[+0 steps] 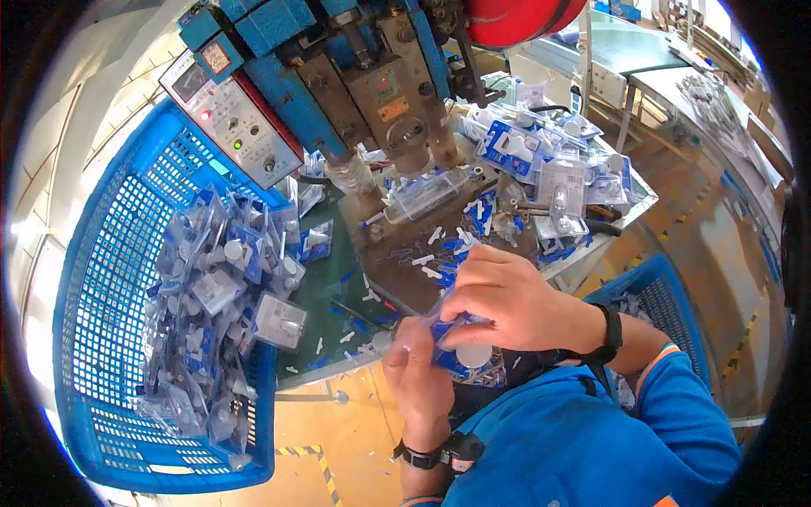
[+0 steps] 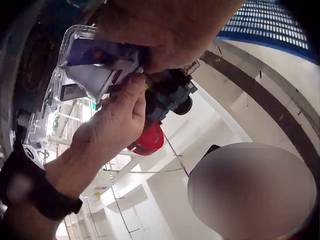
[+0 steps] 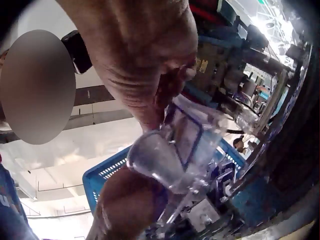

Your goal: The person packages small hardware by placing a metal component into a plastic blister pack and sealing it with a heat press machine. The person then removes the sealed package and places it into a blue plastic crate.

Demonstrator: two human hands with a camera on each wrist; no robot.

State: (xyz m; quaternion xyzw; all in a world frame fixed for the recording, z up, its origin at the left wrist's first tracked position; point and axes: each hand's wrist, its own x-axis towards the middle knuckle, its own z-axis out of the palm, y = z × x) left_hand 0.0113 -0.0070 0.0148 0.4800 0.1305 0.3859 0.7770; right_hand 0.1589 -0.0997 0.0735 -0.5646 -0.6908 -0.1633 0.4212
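Both hands hold a clear plastic blister pack (image 1: 473, 353) with a blue card, close in front of the body. The left hand (image 1: 418, 372) grips its left side. On the upper side, the right hand (image 1: 507, 300) pinches an edge with thumb and curled fingers. From the left wrist, the pack (image 2: 90, 75) shows a moulded clear shell over the blue card, with the right hand (image 2: 117, 117) pinching its edge. In the right wrist view, the clear pack (image 3: 160, 160) has a flared, cup-like bulge. The fingers hide part of the pack in each view.
A blue basket (image 1: 80, 355) at the left holds a heap of similar packs (image 1: 215, 313). Ahead stands a blue press machine (image 1: 279, 51) with a control box (image 1: 232, 122). More packs (image 1: 562, 169) pile at the right, and blue and white scraps (image 1: 431, 270) litter the bench. Another basket (image 1: 659, 291) sits lower right.
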